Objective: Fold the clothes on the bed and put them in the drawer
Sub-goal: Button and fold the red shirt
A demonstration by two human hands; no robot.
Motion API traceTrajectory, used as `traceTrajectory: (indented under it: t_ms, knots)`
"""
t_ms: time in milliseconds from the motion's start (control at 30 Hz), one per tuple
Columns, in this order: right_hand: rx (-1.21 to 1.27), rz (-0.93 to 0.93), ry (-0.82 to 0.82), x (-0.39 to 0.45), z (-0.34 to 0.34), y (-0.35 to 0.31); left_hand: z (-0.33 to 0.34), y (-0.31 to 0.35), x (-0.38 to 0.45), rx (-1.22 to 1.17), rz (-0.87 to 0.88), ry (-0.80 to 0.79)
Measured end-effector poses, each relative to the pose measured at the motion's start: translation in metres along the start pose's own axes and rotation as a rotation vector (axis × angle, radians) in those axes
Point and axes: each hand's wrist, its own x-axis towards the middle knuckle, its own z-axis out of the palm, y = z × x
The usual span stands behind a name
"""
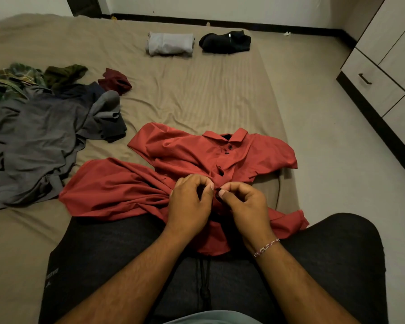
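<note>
A red button-up shirt (pixel 178 160) lies spread on the bed (pixel 197 90) in front of my knees, collar pointing away from me. My left hand (pixel 189 204) pinches the shirt's front placket near a dark button. My right hand (pixel 243 204) pinches the opposite edge of the placket right beside it, thumb and forefinger together. A folded light grey garment (pixel 170 44) and a folded black garment (pixel 225 42) sit side by side at the far end of the bed.
A loose pile of unfolded clothes (pixel 40 136), grey, navy, plaid green and maroon, covers the left of the bed. A white drawer unit (pixel 372 83) with a dark handle stands on the right, across a strip of floor (pixel 337 148).
</note>
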Motion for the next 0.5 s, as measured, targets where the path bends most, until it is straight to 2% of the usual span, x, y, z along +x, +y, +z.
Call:
traceTrajectory:
  t_ms: [100,200,267,333,500]
  knots:
    - [0.102,0.075,-0.065,0.000,-0.001,-0.003,-0.001,-0.003,0.003,0.020,0.017,-0.010]
    - [0.304,0.206,-0.125,0.000,-0.003,-0.006,-0.005,0.002,0.004,-0.053,0.086,-0.101]
    - [0.376,0.229,-0.126,0.001,-0.006,-0.007,-0.010,0.005,0.005,-0.093,0.114,-0.171]
    - [0.312,0.156,-0.155,0.002,-0.010,-0.010,-0.012,0.001,0.007,-0.030,0.159,-0.224]
    - [-0.132,-0.121,-0.273,0.005,-0.015,-0.009,-0.011,-0.007,0.018,0.221,0.250,-0.260]
